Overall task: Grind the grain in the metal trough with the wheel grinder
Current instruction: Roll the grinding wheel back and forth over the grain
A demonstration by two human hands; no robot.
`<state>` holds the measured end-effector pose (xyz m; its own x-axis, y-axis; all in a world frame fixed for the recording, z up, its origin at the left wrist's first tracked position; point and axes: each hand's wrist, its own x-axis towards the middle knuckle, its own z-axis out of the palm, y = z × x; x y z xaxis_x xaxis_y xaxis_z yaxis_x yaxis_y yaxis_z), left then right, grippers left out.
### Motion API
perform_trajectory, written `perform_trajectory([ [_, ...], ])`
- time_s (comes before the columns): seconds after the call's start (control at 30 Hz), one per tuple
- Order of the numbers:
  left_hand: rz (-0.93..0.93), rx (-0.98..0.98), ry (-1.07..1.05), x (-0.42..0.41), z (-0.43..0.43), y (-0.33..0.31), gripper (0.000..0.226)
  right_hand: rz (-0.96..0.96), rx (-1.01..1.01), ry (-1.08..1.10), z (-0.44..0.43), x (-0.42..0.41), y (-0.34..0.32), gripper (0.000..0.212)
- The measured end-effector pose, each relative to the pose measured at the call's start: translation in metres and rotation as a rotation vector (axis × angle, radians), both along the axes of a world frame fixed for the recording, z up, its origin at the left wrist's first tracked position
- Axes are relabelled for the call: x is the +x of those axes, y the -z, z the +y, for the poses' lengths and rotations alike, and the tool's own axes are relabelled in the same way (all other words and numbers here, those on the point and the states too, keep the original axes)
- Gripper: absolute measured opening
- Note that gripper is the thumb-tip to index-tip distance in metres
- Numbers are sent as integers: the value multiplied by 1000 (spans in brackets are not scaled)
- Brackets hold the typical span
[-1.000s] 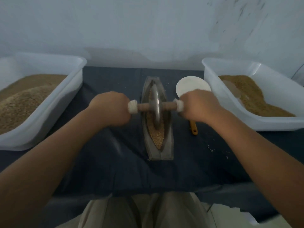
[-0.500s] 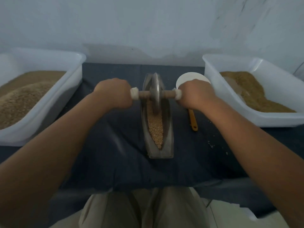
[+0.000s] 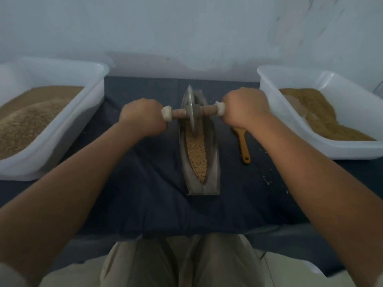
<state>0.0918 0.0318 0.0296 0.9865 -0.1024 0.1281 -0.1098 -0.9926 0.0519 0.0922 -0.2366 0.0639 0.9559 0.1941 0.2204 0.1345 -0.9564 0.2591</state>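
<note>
**Wheel at the far end of the trough, both hands on the axle**

The wheel grinder (image 3: 189, 109), a thin grey metal disc on a brown wooden axle, stands on edge in the 12 o'clock end of the long, boat-shaped grey metal trough (image 3: 213, 162). The trough lies lengthwise on the dark blue cloth (image 3: 134, 193) that covers the bench.

The left hand (image 3: 143, 119) is curled tight round the axle's 9 o'clock end and the right hand (image 3: 242, 109) round its 3 o'clock end. White wrapping (image 3: 166, 116) shows just inside each fist. Gripping either side of the disc probably lets the person bear down evenly and hold the wheel upright in the narrow channel. The axle sits a little skewed, its right end farther away.

The pale tan grain (image 3: 195, 150) lies in the channel from the wheel's foot toward 6 o'clock. It looks coarse there, so I judge the grinding only partway done, with a pull toward 6 o'clock as the likely next stroke.

A white plastic tub (image 3: 94, 94) at 9 o'clock and a second white plastic tub (image 3: 277, 112) at 3 o'clock both hold brown grain within reach. Which is supply and which is output I cannot tell. An orange-brown wooden handle (image 3: 244, 146) lies between the trough and the right tub, its head hidden under the right wrist. A few spilled flecks (image 3: 267, 181) dot the cloth near 4 o'clock.
</note>
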Motion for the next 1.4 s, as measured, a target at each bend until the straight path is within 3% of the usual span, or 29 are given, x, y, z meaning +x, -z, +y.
perform_trajectory([
  [0.1, 9, 55, 155, -34, 14, 5, 23, 321, 108, -48, -19, -36, 0, 21],
  [0.2, -203, 105, 288, -66, 27, 12, 30, 503, 163, -60, -34, -72, 7, 23],
  [0.27, -247, 143, 251, -62, 21, 12, 36, 451, 176, -52, -34, -68, 11, 24],
  [0.43, -118, 84, 31, -7, -2, -1, 31, 1, 122, -23, -15, -12, 24, 39],
  [0.53, -60, 80, 21, -1, -7, -9, 26, -8, 109, -26, -9, 1, 20, 40],
  [0.6, 23, 98, 115, -13, -3, -16, 21, 197, 145, -13, -16, -13, 15, 32],
  [0.67, 114, 147, 267, -33, 7, -21, 18, 535, 225, 3, -30, -41, 12, 21],
  [0.73, 55, 166, 341, -51, 15, -18, 18, 703, 285, 14, -39, -69, 15, 23],
  [0.8, -41, 173, 312, -49, 13, -13, 20, 556, 273, 2, -38, -70, 22, 27],
  [0.93, -66, 129, 97, -13, -6, -16, 23, 21, 175, -2, -18, -34, 31, 39],
  [1.0, -57, 84, 37, -3, -8, -15, 24, -90, 165, -39, -10, -17, 28, 43],
  [1.17, 103, 21, 169, -37, 10, -7, 22, 179, 115, -87, -20, -40, 14, 31],
  [1.23, 76, 2, 253, -60, 22, 1, 27, 289, 76, -132, -31, -65, 15, 27],
  [1.4, -74, 31, 109, -46, 15, 14, 31, 51, 80, -90, -16, -51, 16, 25],
])
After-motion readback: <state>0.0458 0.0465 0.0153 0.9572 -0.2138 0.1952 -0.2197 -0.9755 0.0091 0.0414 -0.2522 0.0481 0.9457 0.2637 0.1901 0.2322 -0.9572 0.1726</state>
